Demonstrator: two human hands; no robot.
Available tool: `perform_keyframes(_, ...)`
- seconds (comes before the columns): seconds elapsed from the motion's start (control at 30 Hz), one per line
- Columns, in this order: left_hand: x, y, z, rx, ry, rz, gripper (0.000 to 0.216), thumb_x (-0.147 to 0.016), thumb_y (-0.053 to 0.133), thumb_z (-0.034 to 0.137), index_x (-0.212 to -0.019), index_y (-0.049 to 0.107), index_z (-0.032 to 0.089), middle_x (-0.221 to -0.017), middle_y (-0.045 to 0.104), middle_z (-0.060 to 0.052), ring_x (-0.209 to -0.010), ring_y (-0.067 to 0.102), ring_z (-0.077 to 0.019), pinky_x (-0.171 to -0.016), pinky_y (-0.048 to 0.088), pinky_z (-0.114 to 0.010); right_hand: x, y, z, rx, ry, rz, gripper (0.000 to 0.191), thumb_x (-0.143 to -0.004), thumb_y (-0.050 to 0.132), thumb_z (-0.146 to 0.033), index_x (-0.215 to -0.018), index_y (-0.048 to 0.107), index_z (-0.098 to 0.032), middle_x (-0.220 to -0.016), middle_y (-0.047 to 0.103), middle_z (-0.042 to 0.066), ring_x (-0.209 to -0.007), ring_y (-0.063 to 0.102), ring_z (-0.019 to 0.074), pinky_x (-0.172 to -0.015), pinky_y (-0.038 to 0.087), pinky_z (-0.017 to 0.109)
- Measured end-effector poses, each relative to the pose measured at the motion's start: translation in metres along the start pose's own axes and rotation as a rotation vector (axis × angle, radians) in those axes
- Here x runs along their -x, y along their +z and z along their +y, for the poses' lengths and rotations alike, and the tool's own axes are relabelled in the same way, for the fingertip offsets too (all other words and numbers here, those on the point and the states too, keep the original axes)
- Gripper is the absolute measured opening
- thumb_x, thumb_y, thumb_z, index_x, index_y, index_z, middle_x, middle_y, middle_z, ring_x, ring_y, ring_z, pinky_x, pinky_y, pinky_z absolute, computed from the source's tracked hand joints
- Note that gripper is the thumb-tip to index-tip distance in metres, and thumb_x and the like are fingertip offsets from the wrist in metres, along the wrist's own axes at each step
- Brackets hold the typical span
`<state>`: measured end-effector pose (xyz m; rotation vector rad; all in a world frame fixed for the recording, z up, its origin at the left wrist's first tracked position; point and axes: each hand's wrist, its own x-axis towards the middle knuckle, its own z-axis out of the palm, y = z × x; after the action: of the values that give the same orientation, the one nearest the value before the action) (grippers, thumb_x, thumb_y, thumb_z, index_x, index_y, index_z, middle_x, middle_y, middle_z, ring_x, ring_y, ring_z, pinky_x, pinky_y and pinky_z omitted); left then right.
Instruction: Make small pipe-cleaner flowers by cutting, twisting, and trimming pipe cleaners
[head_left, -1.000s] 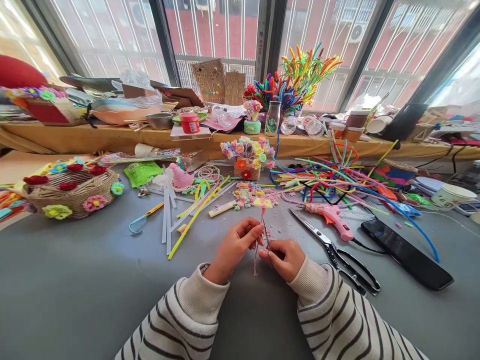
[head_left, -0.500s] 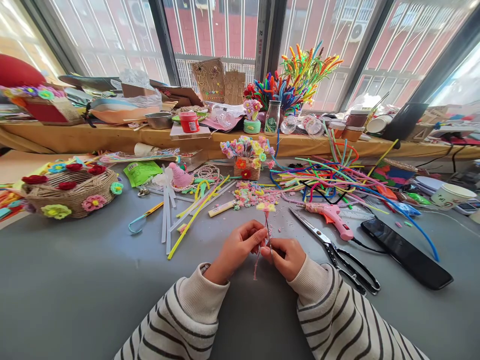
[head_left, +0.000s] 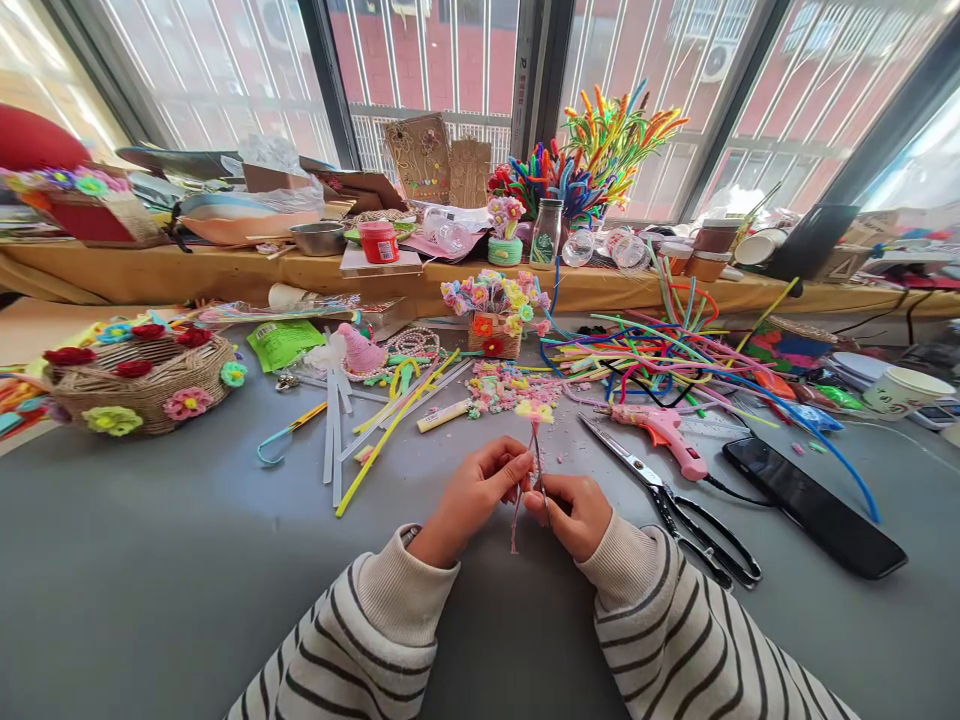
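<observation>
Over the front middle of the table, my left hand (head_left: 478, 490) pinches the thin stems of a small yellow-and-pink pipe cleaner flower (head_left: 535, 411), whose head stands upright above my fingers. One pinkish stem end (head_left: 514, 535) hangs down below the left fingers. My right hand (head_left: 576, 512) is closed beside it, thumb and fingers on a thin dark stem strand (head_left: 539, 460) of the same flower. The exact spot where the strands meet is partly hidden by the fingers. Black-handled scissors (head_left: 664, 495) lie to the right of my right hand.
A pink hot glue gun (head_left: 667, 440) and a black phone (head_left: 814, 510) lie at right. Behind are fuzzy trimmings (head_left: 510, 388), a small flower basket (head_left: 495, 335) and piled pipe cleaners (head_left: 645, 355). Glue sticks (head_left: 331, 430) and a woven basket (head_left: 150, 385) are at left.
The hands stay nearly in place. The flower has shifted very slightly to the right, and the hanging stem end has moved a little up and right.
</observation>
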<state>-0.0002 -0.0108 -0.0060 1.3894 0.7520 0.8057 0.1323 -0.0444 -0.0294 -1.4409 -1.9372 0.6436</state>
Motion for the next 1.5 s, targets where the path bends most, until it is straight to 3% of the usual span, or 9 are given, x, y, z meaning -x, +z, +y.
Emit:
perform_keyframes(0.3,-0.0015,-0.0020,-0.0014,-0.001,0.008,0.031,0.019,-0.070,0.045,0.033,-0.067,0.045,0.015,-0.055,0.046,0.003,-0.049,0.038,-0.0060,-0.049,0.032,-0.019,-0.0003,0.0013,0.0034,0.040,-0.068,0.078,0.044,-0.074,0.035,-0.043,-0.040,0.040,-0.015,-0.040,0.036,-0.004,-0.039,0.031,0.0056,-0.041,0.026,0.018)
perform_keyframes(0.5,-0.0001,-0.0015,0.0010,-0.018,0.036,0.075,0.019,-0.071,0.045,0.033,-0.066,0.045,0.015,-0.056,0.046,0.003,-0.048,0.038,-0.0058,-0.049,0.032,-0.019,-0.0001,0.0012,0.0018,0.039,0.013,0.022,0.044,-0.071,0.035,-0.047,-0.041,0.036,-0.015,-0.038,0.029,-0.005,-0.038,0.025,0.0052,-0.038,0.021,0.019)
perform_keyframes(0.73,-0.0006,-0.0004,0.0006,0.000,0.004,-0.029,0.019,-0.070,0.045,0.032,-0.065,0.046,0.014,-0.055,0.044,0.003,-0.051,0.039,-0.0062,-0.051,0.033,-0.019,0.0004,-0.0004,-0.0008,0.047,0.017,0.050,0.045,-0.071,0.033,-0.050,-0.043,0.038,-0.015,-0.040,0.027,-0.005,-0.039,0.026,0.0056,-0.039,0.022,0.019)
perform_keyframes(1.0,-0.0008,-0.0006,0.0007,0.014,0.007,0.018,0.019,-0.068,0.047,0.033,-0.064,0.047,0.015,-0.054,0.043,0.004,-0.049,0.038,-0.0056,-0.048,0.032,-0.018,-0.0003,-0.0010,0.0002,0.056,-0.014,0.073,0.047,-0.074,0.032,-0.048,-0.043,0.044,-0.015,-0.040,0.036,-0.003,-0.039,0.031,0.0060,-0.041,0.025,0.019)
perform_keyframes(1.2,-0.0008,-0.0006,0.0009,0.007,0.000,0.003,0.020,-0.069,0.047,0.034,-0.064,0.047,0.015,-0.055,0.044,0.003,-0.051,0.039,-0.0064,-0.051,0.033,-0.019,0.0008,0.0003,-0.0005,0.020,-0.003,0.044,0.045,-0.074,0.033,-0.045,-0.044,0.044,-0.014,-0.039,0.033,-0.004,-0.039,0.029,0.0055,-0.040,0.025,0.019)
perform_keyframes(1.5,-0.0020,-0.0018,-0.0018,-0.027,0.014,0.038,0.021,-0.070,0.044,0.034,-0.063,0.045,0.015,-0.055,0.042,0.003,-0.049,0.036,-0.0058,-0.049,0.031,-0.019,-0.0010,0.0031,0.0034,0.055,-0.046,0.107,0.046,-0.074,0.034,-0.044,-0.039,0.037,-0.015,-0.038,0.033,-0.004,-0.038,0.028,0.0052,-0.040,0.025,0.019)
